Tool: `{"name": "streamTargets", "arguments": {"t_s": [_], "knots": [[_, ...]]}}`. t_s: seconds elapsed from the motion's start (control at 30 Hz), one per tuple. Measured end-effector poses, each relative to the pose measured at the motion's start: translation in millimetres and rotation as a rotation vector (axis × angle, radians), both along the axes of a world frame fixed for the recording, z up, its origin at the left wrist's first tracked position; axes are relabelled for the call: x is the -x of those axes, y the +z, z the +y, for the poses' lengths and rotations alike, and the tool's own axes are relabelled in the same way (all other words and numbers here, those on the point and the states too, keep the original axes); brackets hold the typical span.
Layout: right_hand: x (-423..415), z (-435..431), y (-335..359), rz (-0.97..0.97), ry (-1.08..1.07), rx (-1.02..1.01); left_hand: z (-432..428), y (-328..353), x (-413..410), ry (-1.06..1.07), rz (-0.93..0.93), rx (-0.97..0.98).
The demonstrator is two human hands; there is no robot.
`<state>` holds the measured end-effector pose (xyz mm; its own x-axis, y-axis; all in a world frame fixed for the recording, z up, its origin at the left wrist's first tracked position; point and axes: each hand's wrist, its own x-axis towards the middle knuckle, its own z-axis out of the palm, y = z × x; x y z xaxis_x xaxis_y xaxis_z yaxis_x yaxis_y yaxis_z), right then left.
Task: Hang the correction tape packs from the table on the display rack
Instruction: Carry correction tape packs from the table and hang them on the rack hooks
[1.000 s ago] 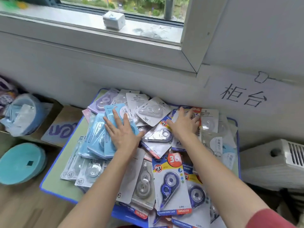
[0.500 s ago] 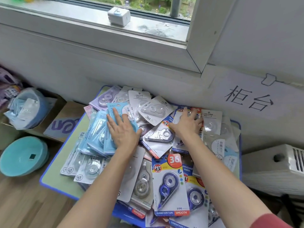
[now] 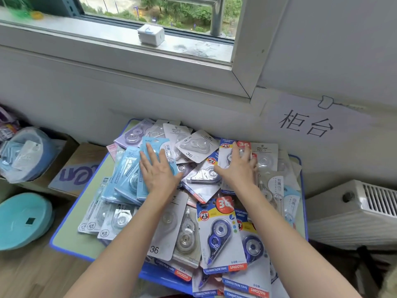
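Note:
A heap of carded correction tape packs [image 3: 221, 233] covers a small table with a blue rim [image 3: 64, 239]. My left hand [image 3: 156, 175] lies flat, fingers apart, on a stack of light blue packs [image 3: 126, 175] at the left of the heap. My right hand [image 3: 238, 168] rests palm down on a blue and red pack marked 36 [image 3: 227, 145] at the back right, fingertips near its top edge. Neither hand has lifted a pack. No display rack is in view.
A cardboard box [image 3: 79, 166] and a blue tub of plastic bags [image 3: 28, 153] sit left of the table, a turquoise basin [image 3: 21, 220] on the floor. A white radiator [image 3: 354, 214] stands at the right. The wall and window sill rise just behind.
Both hands stay on the same packs; the right hand's fingers have crept slightly farther up its pack. The view has shifted a little with my head.

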<state>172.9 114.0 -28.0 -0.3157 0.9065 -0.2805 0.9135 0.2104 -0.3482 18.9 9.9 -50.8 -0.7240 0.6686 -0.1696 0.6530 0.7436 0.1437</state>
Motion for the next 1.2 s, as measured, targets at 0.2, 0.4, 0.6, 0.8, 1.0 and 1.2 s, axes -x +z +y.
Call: {"name": "streamTargets", "arguments": {"t_s": [0.2, 0.4, 0.6, 0.8, 1.0, 1.2], "knots": [[-1.7, -21.7, 2.1, 0.024, -0.030, -0.028, -1.6, 1.2, 3.1, -0.056, 0.009, 0.053], [3.7, -47.2, 3.1, 0.093, -0.165, -0.093, -16.0, 6.4, 11.7, -0.155, -0.105, -0.076], [19.7, -96.1, 2.4, 0.109, -0.294, -0.138, -42.8, 12.8, 20.4, -0.342, -0.150, -0.146], [15.2, -161.4, -1.1, 0.106, -0.400, -0.188, -71.6, 24.3, 19.2, -0.508, -0.195, -0.185], [-13.2, -227.3, -4.0, 0.150, -0.556, -0.293, -108.2, 23.2, -11.4, -0.716, -0.207, -0.303], [-43.8, -314.2, -8.7, 0.201, -0.725, -0.361, -167.5, 23.1, -51.0, -0.902, -0.285, -0.354]]}}
